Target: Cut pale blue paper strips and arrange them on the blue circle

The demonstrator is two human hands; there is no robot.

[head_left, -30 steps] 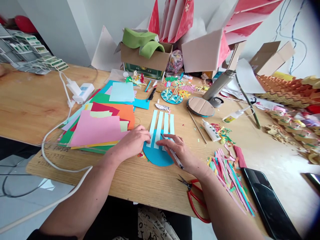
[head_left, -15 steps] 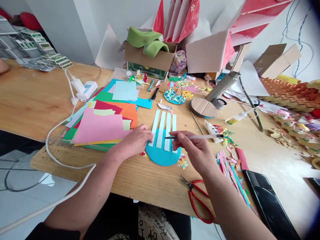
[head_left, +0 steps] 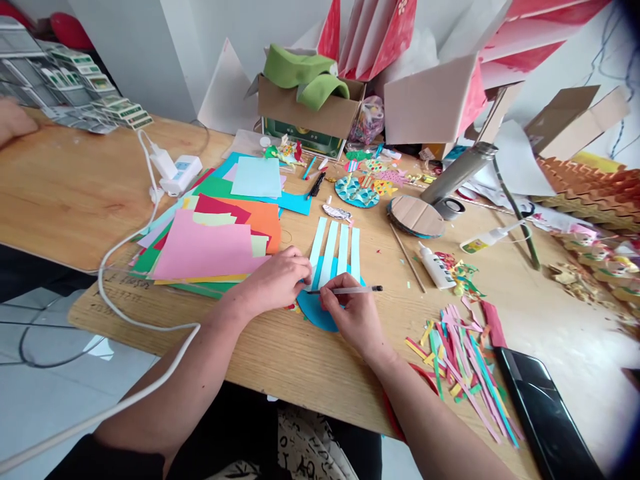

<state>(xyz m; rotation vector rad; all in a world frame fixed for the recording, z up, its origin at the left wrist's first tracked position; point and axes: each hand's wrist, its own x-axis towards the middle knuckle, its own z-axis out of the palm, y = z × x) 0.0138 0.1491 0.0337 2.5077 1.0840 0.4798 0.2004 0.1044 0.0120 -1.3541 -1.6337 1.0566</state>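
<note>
Several pale strips (head_left: 327,253) lie side by side over a blue rounded piece (head_left: 316,315), their far ends reaching past its edge. My right hand (head_left: 350,307) pinches a slim pen (head_left: 357,290), its dark tip pointing left at the near end of the leftmost strip. My left hand (head_left: 287,270) rests at the left edge of the blue piece, fingers curled and pressed down beside the strip; whether they grip its edge is hidden. Red-handled scissors (head_left: 395,410) are partly covered by my right forearm.
Stacked coloured paper (head_left: 205,250) lies left, beside a white cable (head_left: 107,267). Paper scraps (head_left: 465,367) and a black phone (head_left: 547,407) are at right. Behind stand a glue bottle (head_left: 437,265), a metal flask (head_left: 463,172) and a box (head_left: 310,110). Another person's hand (head_left: 15,122) shows far left.
My right hand has moved left and nearer with the pen, to the strips' near ends, and now covers part of the blue piece. The other person's hand reaches further into view.
</note>
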